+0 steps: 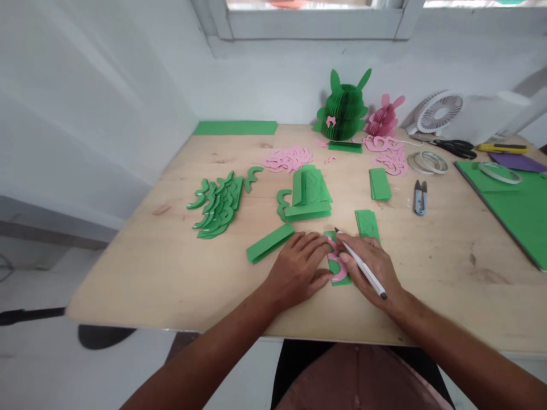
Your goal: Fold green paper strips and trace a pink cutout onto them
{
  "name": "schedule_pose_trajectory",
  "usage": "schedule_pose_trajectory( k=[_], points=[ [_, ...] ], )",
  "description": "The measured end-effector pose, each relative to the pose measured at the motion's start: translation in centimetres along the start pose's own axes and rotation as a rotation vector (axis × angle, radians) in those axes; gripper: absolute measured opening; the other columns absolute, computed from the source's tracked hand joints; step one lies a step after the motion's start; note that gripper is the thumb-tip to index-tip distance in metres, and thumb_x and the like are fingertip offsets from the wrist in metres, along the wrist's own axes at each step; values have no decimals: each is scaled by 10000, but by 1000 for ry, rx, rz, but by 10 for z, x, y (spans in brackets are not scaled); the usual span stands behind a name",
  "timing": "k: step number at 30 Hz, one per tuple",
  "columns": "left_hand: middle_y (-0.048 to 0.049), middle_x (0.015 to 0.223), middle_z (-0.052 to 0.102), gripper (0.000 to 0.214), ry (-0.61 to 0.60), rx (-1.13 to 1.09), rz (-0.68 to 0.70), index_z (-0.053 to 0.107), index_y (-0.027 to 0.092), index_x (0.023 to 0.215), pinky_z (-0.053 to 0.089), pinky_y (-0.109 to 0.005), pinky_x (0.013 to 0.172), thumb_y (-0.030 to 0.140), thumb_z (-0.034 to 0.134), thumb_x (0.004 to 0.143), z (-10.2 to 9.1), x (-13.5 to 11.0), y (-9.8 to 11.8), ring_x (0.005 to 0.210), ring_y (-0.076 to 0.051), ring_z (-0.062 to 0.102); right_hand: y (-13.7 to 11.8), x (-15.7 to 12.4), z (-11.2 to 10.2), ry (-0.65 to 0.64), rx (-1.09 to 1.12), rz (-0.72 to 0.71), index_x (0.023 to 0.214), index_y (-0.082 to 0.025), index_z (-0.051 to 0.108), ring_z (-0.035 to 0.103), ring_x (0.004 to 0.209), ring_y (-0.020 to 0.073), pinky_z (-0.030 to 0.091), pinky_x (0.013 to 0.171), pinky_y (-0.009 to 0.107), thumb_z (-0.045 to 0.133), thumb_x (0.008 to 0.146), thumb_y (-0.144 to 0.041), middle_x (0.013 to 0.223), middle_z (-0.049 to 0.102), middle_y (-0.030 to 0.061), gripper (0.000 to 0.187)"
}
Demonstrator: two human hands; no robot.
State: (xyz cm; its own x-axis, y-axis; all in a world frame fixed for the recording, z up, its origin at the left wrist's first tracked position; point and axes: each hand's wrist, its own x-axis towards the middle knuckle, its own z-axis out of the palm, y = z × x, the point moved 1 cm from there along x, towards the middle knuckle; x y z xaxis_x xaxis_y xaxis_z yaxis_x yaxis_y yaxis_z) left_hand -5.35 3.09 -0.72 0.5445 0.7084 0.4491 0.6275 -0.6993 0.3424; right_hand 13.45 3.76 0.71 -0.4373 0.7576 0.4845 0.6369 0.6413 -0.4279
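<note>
My right hand (371, 263) grips a white pen (363, 266) with a dark tip and dark end. The pen's tip points away from me, over the top of a small green paper piece (345, 281). On that piece lies a curvy pink paper cutout (341, 270), partly covered by my fingers. My left hand (299, 266) rests flat with its fingers stretched out, fingertips at the cutout's left edge. A folded green paper strip (270, 242) is just beyond my left hand. Another folded green piece (367, 224) lies beyond my right hand.
Stacked green cutouts (222, 206) lie left, pink cutouts (290, 158) farther back. Folded green papers (311, 191) sit mid-table. A green paper figure (344, 111) and a pink one (384, 117) stand by the wall. Thread snips (420, 199), tape rolls (427, 163), scissors (455, 149) and a fan (439, 113) are right.
</note>
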Motion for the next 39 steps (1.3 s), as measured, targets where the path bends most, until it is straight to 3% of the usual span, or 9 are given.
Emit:
schedule_pose_trajectory(
  k=[22,39],
  points=[
    [-122,1258,615,258,-13,10,5,602,162,1020,416,-473,1015,376,554,886,0,0,0,1206,-272,529,-2,1,-1,2,-23,2,1203,-208,549,679,885,189,476,805,349,413,979,-282,1071,716,77,271],
    [-115,1259,614,251,-36,59,27,601,158,1015,401,-472,1025,369,528,901,-1,-1,2,1201,-273,526,-3,1,-2,48,-26,-36,1214,-206,528,683,876,188,479,771,341,423,977,-258,1023,726,71,264]
  ],
)
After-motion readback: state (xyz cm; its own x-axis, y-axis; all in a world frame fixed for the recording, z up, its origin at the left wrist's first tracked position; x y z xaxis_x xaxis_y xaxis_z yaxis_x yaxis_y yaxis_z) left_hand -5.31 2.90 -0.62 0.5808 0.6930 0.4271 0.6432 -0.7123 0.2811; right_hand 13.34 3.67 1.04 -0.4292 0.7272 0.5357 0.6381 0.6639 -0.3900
